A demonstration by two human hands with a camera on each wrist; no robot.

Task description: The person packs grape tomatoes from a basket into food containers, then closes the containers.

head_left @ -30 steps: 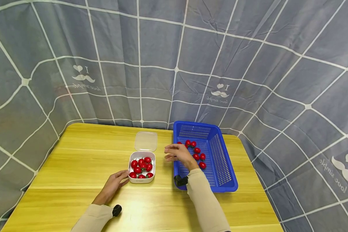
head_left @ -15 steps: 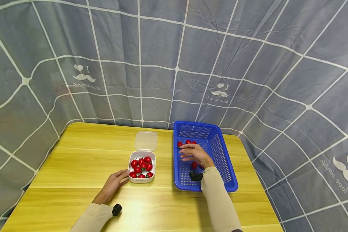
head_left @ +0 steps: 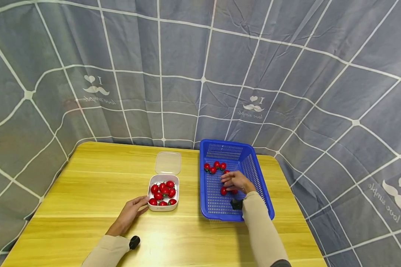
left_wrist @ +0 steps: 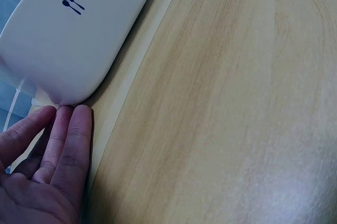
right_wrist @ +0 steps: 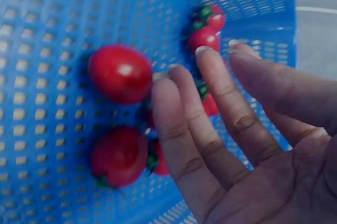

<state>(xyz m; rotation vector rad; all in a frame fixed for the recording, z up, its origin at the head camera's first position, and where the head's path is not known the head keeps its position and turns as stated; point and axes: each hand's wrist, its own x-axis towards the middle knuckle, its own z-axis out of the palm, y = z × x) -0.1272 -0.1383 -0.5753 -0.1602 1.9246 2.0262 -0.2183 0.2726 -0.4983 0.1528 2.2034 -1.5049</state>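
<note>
My left hand (head_left: 129,212) lies beside a small white food box (head_left: 162,208) with cherry tomatoes (head_left: 165,191) in it. In the left wrist view its outstretched fingertips touch the lower corner of the box, which bears dark print. Over the blue basket (head_left: 208,213), my right hand (head_left: 238,181) reaches down, hiding part of what lies below. The right wrist view shows that hand's fingers spread and gripping nothing, close to a red cherry tomato (right_wrist: 120,74). A second tomato (right_wrist: 120,155) with a green stem lies nearby, and several more are partly behind the fingers.
A translucent lid (head_left: 168,163) lies flat right behind the box. More tomatoes (head_left: 213,170) sit toward the back left of the basket, whose raised walls surround them. Behind the wooden table (head_left: 87,178) hangs a grey curtain (head_left: 183,92) with white lines.
My right hand has moved right, from the gap between box and basket to over the tomatoes inside the basket. The left hand and the box have stayed in place.
</note>
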